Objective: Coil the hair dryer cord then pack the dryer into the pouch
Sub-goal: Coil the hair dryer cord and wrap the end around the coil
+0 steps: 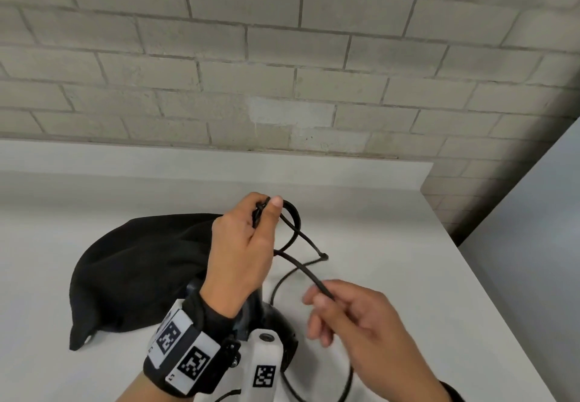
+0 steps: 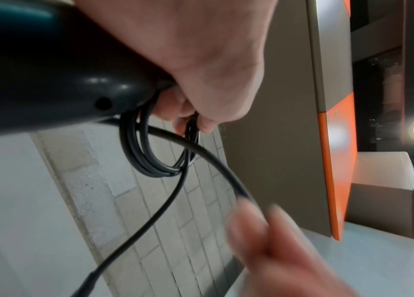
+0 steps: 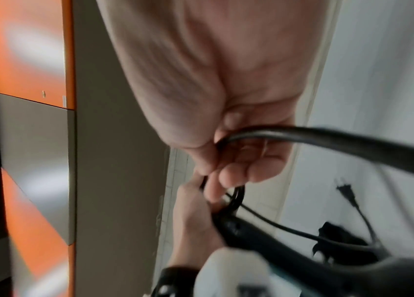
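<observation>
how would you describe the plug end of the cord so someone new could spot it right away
Start at the white table below the brick wall, then find the left hand raised over the black pouch. Just right of that hand, the plug lies on the table: the cord's only blunt end, held by neither hand.
</observation>
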Available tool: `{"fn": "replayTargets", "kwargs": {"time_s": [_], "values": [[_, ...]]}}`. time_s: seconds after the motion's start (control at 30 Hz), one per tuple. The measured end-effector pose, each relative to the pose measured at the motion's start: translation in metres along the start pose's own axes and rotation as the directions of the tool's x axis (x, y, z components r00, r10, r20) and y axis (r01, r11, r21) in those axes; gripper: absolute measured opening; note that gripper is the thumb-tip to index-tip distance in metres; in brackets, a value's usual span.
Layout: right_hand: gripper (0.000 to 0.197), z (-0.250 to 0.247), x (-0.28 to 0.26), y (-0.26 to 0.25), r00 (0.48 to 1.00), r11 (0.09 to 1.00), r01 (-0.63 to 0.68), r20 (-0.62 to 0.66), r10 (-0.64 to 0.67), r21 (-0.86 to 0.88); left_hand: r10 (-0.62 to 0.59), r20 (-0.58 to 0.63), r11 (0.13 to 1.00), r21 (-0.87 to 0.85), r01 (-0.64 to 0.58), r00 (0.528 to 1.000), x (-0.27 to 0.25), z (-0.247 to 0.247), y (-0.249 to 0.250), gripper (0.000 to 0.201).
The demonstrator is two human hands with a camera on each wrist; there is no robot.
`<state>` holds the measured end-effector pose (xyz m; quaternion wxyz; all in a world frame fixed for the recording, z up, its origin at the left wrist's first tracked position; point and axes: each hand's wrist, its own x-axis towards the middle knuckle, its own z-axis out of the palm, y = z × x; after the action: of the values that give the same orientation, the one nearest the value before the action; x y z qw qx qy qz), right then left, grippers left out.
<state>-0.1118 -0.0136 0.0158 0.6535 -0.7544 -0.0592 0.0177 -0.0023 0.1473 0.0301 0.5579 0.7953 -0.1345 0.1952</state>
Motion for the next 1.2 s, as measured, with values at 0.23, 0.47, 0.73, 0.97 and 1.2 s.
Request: {"fn": "replayTargets", "kwargs": {"time_s": [0.23,0.47,0.73,0.97,1.2], "values": [[0.027,-0.094,-0.07,0.018,0.925,0.942,-0.334,-0.202,0.321,-0.03,-0.05,-0.012,0.997,-0.059,0.05,0.999,0.003,-0.008,0.0,0.038],[0.07,-0.118,-0.092,0.06,0.795,0.766,-0.599,-0.296,0.53,-0.236,-0.033,0.028,0.999,-0.041,0.034,0.999,0.004,-0.006,-0.001,0.032],[0.066,0.001,0.004,-0.007,0.981,0.694,0.079,-0.069,-0.183,-0.716,-0.018,0.014,1.0,-0.018,0.018,1.0,0.0,-0.002,0.003,0.034],[0.024,0.041,0.025,0.014,0.984,0.801,0.171,0.05,-0.174,-0.574,-0.045,-0.022,0.999,-0.024,0.044,0.999,0.0,-0.009,0.0,0.032],[0.03,-0.045,-0.048,0.04,0.97,0.934,0.22,-0.041,-0.241,-0.281,-0.017,0.08,0.998,-0.058,0.022,0.997,-0.009,0.0,0.007,0.032]]}}
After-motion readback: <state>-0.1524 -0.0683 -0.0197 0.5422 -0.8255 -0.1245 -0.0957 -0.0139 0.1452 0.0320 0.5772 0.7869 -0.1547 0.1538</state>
